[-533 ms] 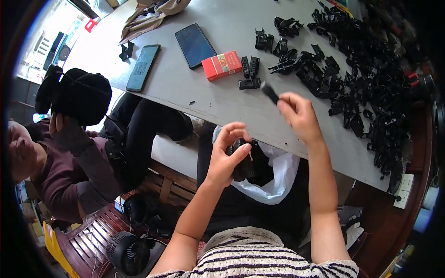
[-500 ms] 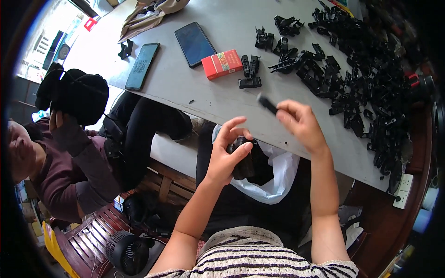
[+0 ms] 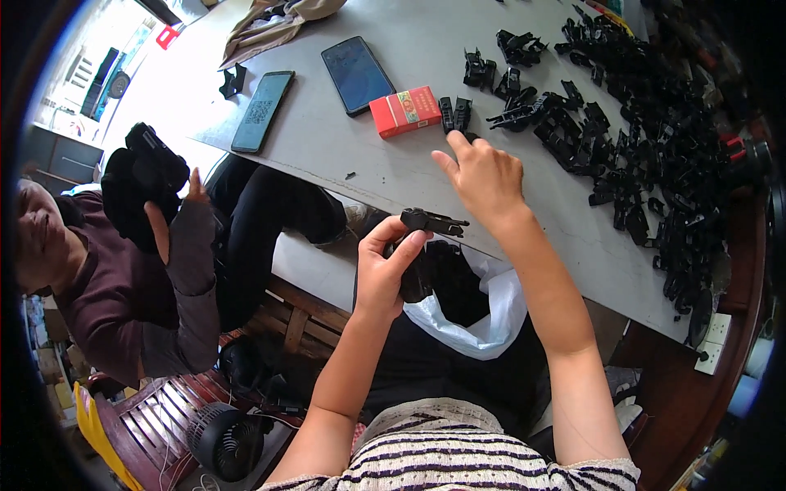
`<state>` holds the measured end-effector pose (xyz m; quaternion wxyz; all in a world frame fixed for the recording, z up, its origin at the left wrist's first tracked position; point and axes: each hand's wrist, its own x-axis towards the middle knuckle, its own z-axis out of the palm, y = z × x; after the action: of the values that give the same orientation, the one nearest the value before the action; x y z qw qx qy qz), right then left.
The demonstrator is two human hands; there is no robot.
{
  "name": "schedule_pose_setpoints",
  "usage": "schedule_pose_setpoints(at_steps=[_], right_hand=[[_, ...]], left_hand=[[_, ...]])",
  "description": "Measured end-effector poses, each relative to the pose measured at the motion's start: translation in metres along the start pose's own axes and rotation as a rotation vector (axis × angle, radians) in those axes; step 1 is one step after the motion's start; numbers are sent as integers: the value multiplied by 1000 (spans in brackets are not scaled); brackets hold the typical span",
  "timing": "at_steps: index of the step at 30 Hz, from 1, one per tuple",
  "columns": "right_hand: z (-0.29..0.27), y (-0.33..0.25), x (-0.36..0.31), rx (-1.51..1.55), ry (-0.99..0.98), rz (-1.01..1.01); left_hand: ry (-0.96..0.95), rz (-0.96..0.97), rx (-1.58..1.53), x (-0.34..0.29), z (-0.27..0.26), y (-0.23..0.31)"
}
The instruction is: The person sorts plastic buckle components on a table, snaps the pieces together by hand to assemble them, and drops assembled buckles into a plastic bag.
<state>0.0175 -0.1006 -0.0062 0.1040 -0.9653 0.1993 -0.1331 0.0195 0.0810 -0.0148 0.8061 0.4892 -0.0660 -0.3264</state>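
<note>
My left hand (image 3: 381, 266) is closed around a black plastic part (image 3: 416, 278) above the bag's opening. A slim, jointed-looking black clip piece (image 3: 434, 222) sticks out to the right from the top of that grip. My right hand (image 3: 485, 173) is over the table's front part, thumb and index finger spread apart, the other fingers bent. Its fingertips are at a pair of small black clip parts (image 3: 455, 114) beside the red box. The hand covers the spot just in front of them, and its palm side is hidden.
A big heap of black clip parts (image 3: 655, 164) covers the table's right side. Two phones (image 3: 358, 75) and a red box (image 3: 405, 111) lie left of it. A white bag (image 3: 501, 315) with black contents hangs below the edge. Another person (image 3: 123, 278) sits at left.
My right hand has moved left and away from me to the small clip parts; the short dark rod it held is out of sight. In my left hand, the slim clip piece now shows.
</note>
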Motion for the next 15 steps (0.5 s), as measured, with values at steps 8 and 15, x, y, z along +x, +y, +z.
schedule_pose_setpoints(at_steps=[8, 15], right_hand=[[-52, 15, -75, 634, 111, 53], [-60, 3, -97, 421, 253, -214]], left_hand=[[15, -44, -61, 0, 0, -10], [-24, -45, -30, -5, 23, -11]])
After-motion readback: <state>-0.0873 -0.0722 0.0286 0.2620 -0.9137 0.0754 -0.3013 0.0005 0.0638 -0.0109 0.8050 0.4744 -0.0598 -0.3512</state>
